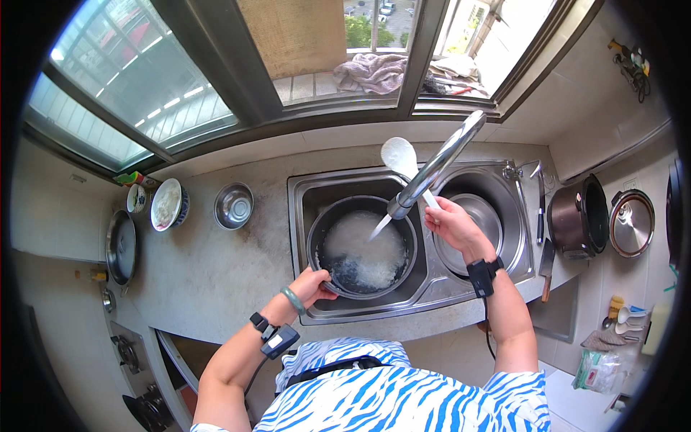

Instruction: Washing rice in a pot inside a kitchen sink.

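My left hand (316,287) grips the near-left rim of a dark inner cooking pot (411,254) standing in the left basin of the steel sink. Cloudy water with white rice grains (372,270) lies inside the pot. A stream runs into it from the chrome faucet (437,164). My right hand (451,222) holds a white rice paddle (400,156) by its handle, its bowl raised beyond the faucet and dotted with grains. Under my right forearm, a round metal vessel (469,208) sits in the right basin.
Left on the counter are a steel bowl (234,206), a bowl with white contents (168,204), a small patterned bowl (136,198) and a pan (122,247). To the right stand a rice cooker body (575,216), a round lid (631,223) and a cleaver (547,264).
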The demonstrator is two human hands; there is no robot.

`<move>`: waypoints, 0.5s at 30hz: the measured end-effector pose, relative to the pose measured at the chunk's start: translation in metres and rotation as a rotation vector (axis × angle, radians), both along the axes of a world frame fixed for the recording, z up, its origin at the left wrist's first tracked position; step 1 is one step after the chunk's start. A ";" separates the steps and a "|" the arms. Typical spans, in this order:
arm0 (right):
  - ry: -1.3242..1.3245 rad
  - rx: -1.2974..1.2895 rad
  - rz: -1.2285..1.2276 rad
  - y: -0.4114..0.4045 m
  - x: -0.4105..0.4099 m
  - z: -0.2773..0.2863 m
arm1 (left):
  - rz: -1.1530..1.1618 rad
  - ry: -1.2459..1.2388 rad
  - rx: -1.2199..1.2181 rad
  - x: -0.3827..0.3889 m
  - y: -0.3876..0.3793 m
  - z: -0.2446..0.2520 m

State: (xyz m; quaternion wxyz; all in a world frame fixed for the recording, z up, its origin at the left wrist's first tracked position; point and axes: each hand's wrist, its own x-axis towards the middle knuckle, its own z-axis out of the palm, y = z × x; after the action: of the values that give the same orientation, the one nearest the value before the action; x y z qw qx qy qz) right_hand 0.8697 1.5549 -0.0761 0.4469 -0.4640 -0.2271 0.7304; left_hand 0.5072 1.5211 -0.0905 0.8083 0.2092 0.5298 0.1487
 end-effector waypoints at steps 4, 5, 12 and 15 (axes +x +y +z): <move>-0.268 -0.034 0.100 0.033 -0.004 -0.018 | -0.014 -0.001 -0.032 0.011 0.002 0.006; -0.280 -0.031 0.141 0.042 -0.010 -0.023 | -0.024 -0.012 -0.026 0.012 0.004 0.007; -0.372 0.111 0.237 0.070 -0.023 -0.016 | 0.007 0.059 0.001 0.015 0.004 0.000; -0.354 0.171 0.303 0.070 -0.020 -0.009 | -0.063 0.108 0.013 0.017 0.006 -0.001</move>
State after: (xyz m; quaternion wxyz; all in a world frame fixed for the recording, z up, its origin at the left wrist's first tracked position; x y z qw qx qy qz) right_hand 0.8494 1.6247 -0.0847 0.3232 -0.5060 -0.4297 0.6744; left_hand 0.5239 1.5273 -0.0916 0.7816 0.2388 0.5647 0.1152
